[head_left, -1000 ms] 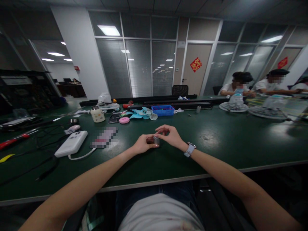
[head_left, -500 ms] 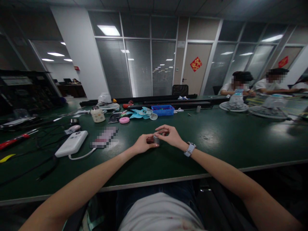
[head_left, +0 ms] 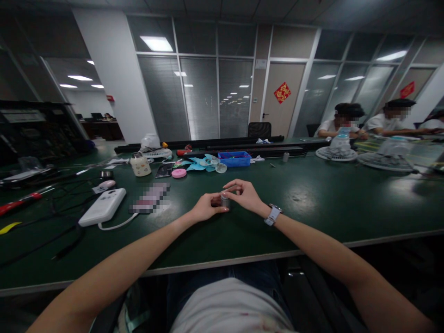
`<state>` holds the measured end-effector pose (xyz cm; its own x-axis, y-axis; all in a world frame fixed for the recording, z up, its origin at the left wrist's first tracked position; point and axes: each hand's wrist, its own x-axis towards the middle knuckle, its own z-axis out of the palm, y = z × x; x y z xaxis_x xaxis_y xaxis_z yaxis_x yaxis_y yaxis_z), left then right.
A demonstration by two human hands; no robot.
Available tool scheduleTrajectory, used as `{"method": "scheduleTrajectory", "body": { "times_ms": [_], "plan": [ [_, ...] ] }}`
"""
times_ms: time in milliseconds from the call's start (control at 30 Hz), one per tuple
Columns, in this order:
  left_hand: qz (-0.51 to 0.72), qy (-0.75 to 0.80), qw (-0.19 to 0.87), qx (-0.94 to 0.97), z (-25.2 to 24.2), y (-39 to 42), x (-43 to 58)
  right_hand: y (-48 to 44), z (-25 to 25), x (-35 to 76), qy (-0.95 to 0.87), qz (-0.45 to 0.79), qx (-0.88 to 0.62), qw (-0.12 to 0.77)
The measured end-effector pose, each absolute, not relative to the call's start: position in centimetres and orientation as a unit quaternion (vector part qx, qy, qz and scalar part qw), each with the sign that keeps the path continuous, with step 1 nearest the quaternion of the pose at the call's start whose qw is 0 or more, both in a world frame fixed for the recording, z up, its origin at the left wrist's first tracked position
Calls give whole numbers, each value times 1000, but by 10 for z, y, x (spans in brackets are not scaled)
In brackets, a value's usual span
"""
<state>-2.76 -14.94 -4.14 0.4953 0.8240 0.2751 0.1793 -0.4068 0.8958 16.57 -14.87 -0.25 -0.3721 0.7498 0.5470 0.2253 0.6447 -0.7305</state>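
Both my hands meet over the middle of the dark green table (head_left: 312,199). My left hand (head_left: 205,206) is closed round a small grey metal cylinder (head_left: 225,200), holding it from the left. My right hand (head_left: 243,194), with a white watch at its wrist, pinches the top of the same cylinder with bent fingers. The cylinder's lower part is hidden behind my fingers.
A white power bank (head_left: 103,206) with a cable lies to the left among black wires. Farther back sit a cream jar (head_left: 140,164), a pink disc (head_left: 179,173), teal fan blades (head_left: 202,163) and a blue tray (head_left: 235,158). Other people sit at the far right with fan grilles (head_left: 338,155).
My right hand's fingers have shifted slightly on top of the cylinder. The left hand and the cylinder stay where they were.
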Motion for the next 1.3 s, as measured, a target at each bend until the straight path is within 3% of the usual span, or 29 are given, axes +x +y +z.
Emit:
{"method": "scheduleTrajectory", "body": {
  "times_ms": [267, 567, 867, 1000, 1200, 1300],
  "plan": [
    [376, 350, 428, 743, -39, -153, -25, -129, -4, 176, -731, 304, -335, 511],
    [424, 421, 358, 718, -42, -148, -28, -100, -23, 224, -787, 415, -333, 312],
    [420, 416, 368, 718, -41, -147, -30, -99, -18, 228, -827, 404, -304, 244],
    [425, 415, 369, 715, -42, -146, -31, -97, -21, 227, -803, 435, -310, 263],
    [392, 373, 399, 741, -41, -147, -32, -110, -13, 199, -744, 379, -311, 454],
    [375, 348, 400, 760, -40, -150, -30, -122, -9, 181, -737, 389, -274, 481]
  ]
}}
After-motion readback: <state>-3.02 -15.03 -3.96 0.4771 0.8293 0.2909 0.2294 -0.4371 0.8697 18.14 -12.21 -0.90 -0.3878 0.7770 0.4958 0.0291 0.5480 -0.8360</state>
